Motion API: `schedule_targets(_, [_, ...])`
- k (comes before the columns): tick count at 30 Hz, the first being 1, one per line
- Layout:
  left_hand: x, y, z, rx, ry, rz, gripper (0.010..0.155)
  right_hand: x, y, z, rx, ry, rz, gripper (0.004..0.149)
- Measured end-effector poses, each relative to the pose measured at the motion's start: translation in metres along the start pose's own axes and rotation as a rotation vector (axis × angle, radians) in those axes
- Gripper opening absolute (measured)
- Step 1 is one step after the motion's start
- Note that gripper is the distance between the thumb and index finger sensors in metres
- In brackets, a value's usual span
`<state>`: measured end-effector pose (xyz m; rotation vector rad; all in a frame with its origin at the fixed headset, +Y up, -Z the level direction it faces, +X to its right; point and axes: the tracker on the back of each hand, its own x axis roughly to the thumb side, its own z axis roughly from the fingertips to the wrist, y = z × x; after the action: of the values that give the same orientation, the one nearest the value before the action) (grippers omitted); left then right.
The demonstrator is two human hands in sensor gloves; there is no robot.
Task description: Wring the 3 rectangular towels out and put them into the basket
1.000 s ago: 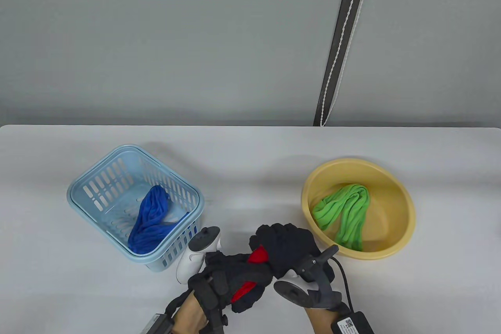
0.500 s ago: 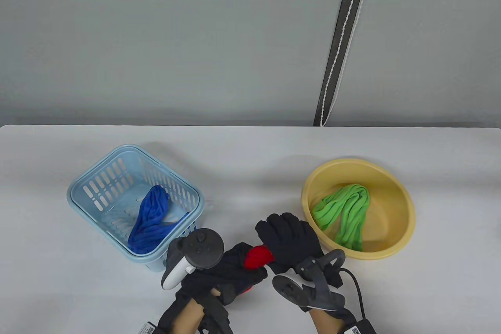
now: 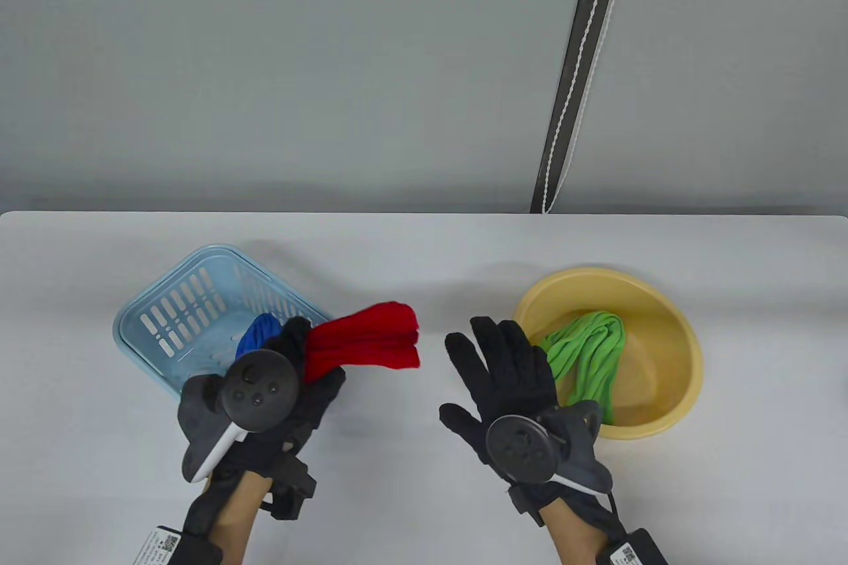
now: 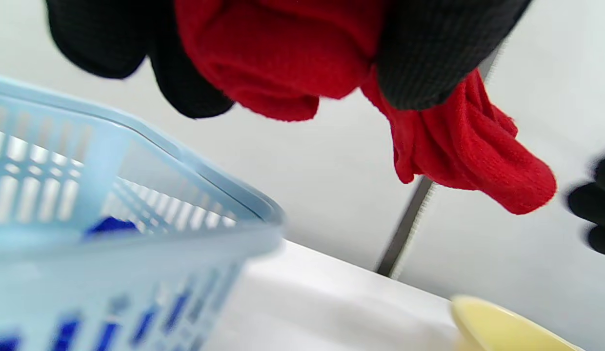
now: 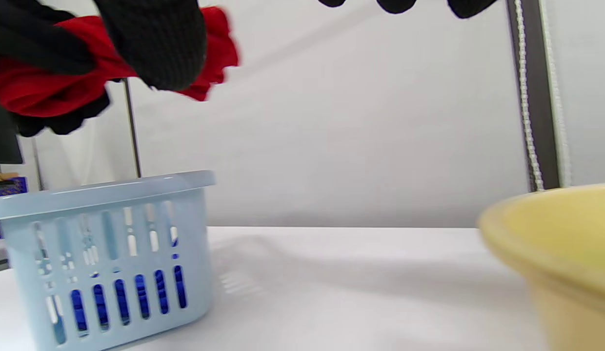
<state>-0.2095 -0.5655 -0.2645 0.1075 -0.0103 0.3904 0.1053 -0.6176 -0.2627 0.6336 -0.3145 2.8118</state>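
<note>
My left hand (image 3: 298, 359) grips one end of a twisted red towel (image 3: 368, 343), held up in the air beside the right edge of the light blue basket (image 3: 149, 320). The towel's free end sticks out to the right. In the left wrist view the red towel (image 4: 292, 53) bulges between my gloved fingers (image 4: 429, 53) above the basket rim (image 4: 195, 165). A blue towel (image 3: 257, 332) lies in the basket, partly hidden by my hand. My right hand (image 3: 503, 366) hovers open, fingers spread, left of the yellow basin (image 3: 669, 333), which holds a green towel (image 3: 589, 353).
The white table (image 3: 424, 260) spreads between basket and basin. A grey wall with a dark vertical strip (image 3: 576, 75) stands behind the table's far edge. Basket (image 5: 112, 253) and basin (image 5: 551, 243) stand well apart in the right wrist view.
Both hands were gripping the red towel low near the front edge. The right hand has let go and opened; the left hand has carried the towel up and left to the basket.
</note>
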Motion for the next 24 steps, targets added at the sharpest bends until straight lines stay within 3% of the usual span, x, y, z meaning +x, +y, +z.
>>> schedule_targets(4, [-0.031,0.010,-0.017,0.026,0.117,-0.050,0.083,-0.029,-0.020,-0.021,0.077,0.089,0.021,0.094])
schedule_targets(8, [-0.062,0.007,-0.034,-0.020,0.229,-0.043,0.084,-0.060,-0.030,-0.041,0.149,0.181,0.015,0.093])
schedule_targets(11, [-0.083,0.002,-0.043,-0.025,0.307,0.023,0.084,-0.080,-0.028,-0.053,0.212,0.238,0.011,0.092])
schedule_targets(15, [-0.104,-0.003,-0.052,-0.021,0.391,-0.024,0.088,-0.104,-0.017,-0.064,0.294,0.313,0.013,0.092])
schedule_targets(20, [-0.110,-0.007,-0.056,-0.001,0.383,-0.079,0.090,-0.131,0.006,-0.074,0.373,0.366,0.003,0.090])
schedule_targets(24, [-0.097,-0.007,-0.056,-0.041,0.231,-0.092,0.088,-0.148,0.025,-0.083,0.526,0.431,0.004,0.087])
